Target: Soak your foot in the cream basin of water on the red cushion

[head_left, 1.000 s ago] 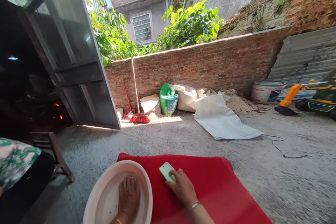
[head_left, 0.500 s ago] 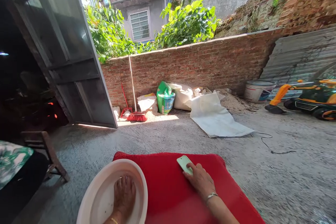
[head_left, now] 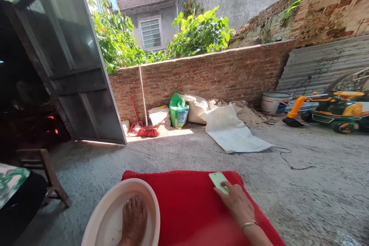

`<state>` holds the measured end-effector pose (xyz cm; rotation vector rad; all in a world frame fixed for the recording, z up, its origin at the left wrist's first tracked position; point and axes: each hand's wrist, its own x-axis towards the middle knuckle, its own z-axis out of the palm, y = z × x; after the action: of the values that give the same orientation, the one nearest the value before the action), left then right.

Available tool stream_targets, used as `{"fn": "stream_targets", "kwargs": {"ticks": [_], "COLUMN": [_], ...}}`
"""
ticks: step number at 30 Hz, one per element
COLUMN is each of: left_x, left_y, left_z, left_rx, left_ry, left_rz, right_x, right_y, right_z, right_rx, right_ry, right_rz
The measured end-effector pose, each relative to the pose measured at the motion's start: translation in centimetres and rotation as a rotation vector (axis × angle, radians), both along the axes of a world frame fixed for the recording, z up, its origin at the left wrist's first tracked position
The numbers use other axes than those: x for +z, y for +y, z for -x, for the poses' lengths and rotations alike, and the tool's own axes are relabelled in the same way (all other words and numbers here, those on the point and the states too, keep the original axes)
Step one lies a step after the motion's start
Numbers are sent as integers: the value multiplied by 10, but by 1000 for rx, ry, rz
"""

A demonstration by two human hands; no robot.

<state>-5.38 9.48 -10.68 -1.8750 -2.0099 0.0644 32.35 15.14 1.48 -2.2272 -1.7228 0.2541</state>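
Note:
My right hand (head_left: 236, 200) grips a pale green smartphone (head_left: 218, 181) by its near end, thumb on one side and fingers on the other. The phone is over the far right corner of a red cloth-covered surface (head_left: 184, 207); whether it touches the cloth I cannot tell. A bracelet circles my right wrist. To the left, a pale pink basin (head_left: 157, 209) overlaps the red cloth, with a bare foot (head_left: 134, 217) resting inside it. My left hand is out of the picture.
A wooden chair (head_left: 47, 177) stands at the left, beside a person in dark clothing (head_left: 24, 196). Beyond are an open metal door (head_left: 83, 84), a red broom (head_left: 148, 131), filled sacks (head_left: 179, 113), a white sheet (head_left: 233, 134), a bucket (head_left: 275, 103) and a toy excavator (head_left: 331, 111).
My right hand has shifted to the right across the red cloth, taking the phone toward its far right corner. The camera view has turned slightly to the right.

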Motion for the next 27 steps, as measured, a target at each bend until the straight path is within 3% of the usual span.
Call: {"fn": "stream_targets", "kwargs": {"ticks": [7,11,15,19,23,27], "left_x": [-8,-3,1,1,-6,-14], "left_y": [3,0,-1,0,2,3], "left_z": [5,6,5,3,2,3], "left_rx": [13,30,21,40,28,17], "left_ry": [-14,-38,-47,-62,-50,-47], "left_rz": [-128,-142,-101,-73,-48,-43], "right_x": [-4,-9,-6,5,14,5], "right_y": [18,20,31,36,22,8], "right_z": [163,195,157,67,-27,-76], "right_rx": [438,561,458,210,-57,-296], "right_ry": [51,52,9,-50,-44,4], "right_rz": [-8,18,44,67,93,60]}}
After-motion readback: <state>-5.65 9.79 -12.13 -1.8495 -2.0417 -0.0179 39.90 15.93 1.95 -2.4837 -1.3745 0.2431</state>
